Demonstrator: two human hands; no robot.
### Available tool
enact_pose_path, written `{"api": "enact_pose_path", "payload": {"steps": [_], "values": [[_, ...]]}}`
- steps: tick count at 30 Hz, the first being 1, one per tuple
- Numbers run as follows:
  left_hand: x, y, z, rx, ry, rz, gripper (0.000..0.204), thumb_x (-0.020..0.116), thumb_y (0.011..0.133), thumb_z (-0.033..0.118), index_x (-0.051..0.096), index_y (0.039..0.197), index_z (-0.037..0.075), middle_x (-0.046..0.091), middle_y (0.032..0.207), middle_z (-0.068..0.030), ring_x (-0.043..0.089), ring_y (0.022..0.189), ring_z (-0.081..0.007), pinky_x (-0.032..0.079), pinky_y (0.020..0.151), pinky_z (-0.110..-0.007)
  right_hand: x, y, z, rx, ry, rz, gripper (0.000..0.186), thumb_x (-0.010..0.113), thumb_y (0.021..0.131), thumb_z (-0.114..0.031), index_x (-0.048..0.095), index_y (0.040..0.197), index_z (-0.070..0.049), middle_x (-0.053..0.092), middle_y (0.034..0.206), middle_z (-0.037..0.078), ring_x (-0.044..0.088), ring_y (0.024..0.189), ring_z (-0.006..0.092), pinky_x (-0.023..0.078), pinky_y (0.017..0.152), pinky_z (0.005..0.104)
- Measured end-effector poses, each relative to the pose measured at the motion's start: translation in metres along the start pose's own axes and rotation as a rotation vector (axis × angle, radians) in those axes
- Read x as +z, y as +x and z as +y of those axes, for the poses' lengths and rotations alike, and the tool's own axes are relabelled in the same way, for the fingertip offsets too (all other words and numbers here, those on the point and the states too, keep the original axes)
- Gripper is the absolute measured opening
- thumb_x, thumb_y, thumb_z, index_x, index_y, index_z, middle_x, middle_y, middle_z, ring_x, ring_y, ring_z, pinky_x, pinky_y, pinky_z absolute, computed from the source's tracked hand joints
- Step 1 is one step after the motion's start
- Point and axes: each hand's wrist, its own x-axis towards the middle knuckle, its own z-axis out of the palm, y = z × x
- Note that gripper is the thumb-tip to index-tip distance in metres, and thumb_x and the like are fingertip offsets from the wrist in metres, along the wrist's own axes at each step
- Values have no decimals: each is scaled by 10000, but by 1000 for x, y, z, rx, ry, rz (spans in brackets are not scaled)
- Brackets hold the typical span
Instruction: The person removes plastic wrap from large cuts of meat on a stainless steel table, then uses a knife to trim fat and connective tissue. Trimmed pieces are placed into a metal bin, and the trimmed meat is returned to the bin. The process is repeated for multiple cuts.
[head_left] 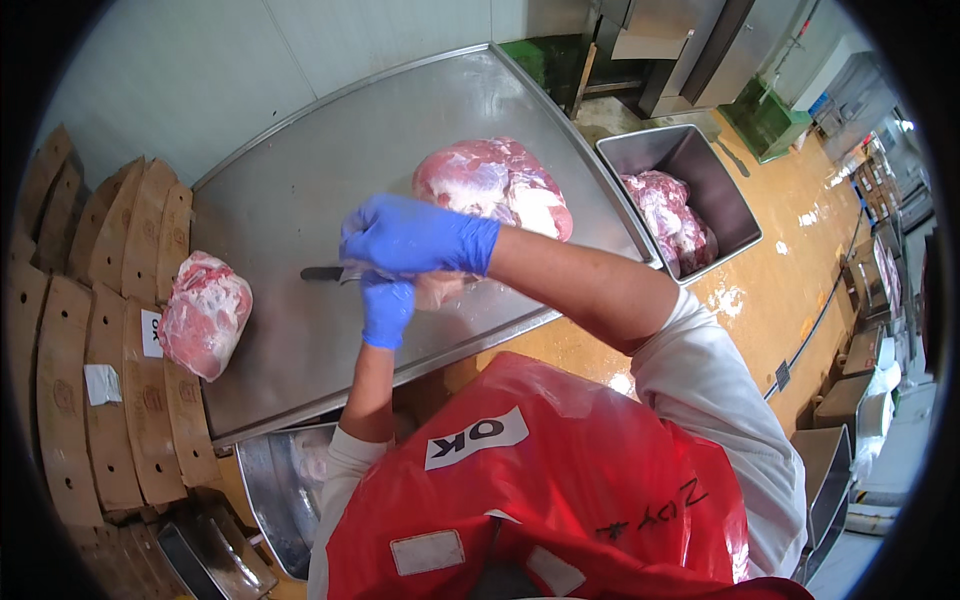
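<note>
A person's right hand in a thin blue glove [415,237] is curled just above the left hand, also blue-gloved [386,308], over a steel table [290,205]; the right hand's fingers are bent in, and whether they grip anything cannot be told; the left hand's fingers are largely covered by the right, leaving its hold equally unclear. A knife with a slim black handle [322,273] points left beside them, its blade running out of sight behind the gloves; a large rounded cut of raw pink-red meat [480,178] sits just beyond the right hand, its near side partly screened by the right wrist and forearm; a paler bit of meat [438,291] shows below that wrist.

At the table's left end, a second marbled, fat-streaked piece [205,318] stands against stacked brown cardboard boxes [155,420] punched with round holes; to the right, a deep grey metal bin [735,215] holds more dark-red meat [665,210]; a shiny steel tub [262,480] sits below the near edge.

The tabletop is brushed, grey and raised at its rim; pale wall panels [200,120] rise behind it; the tan floor [785,250] gleams wet; a glossy red apron [560,450] fills the foreground.
</note>
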Motion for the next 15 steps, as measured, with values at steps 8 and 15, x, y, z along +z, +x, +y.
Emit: {"api": "enact_pose_path", "payload": {"steps": [8, 15], "values": [[-76, 40, 99, -320, -1073, 603, 235, 598, 940, 107, 601, 1156, 14, 631, 1110, -56, 608, 1033, -186, 497, 913, -356, -61, -55, 92, -39, 17, 234, 404, 689, 912, -297, 675, 1182, 3, 697, 1106, 129, 652, 1016, 187, 509, 936, 342], [-183, 56, 137, 4, -68, 486, 353, 598, 964, 227, 575, 1250, 21, 622, 1242, -132, 617, 1110, -259, 507, 954, -403, -45, -104, 234, 12, -477, 224, 808, 793, 746, -509, 564, 1357, -32, 601, 1304, 238, 553, 1253, 389, 424, 1086, 449]]}}
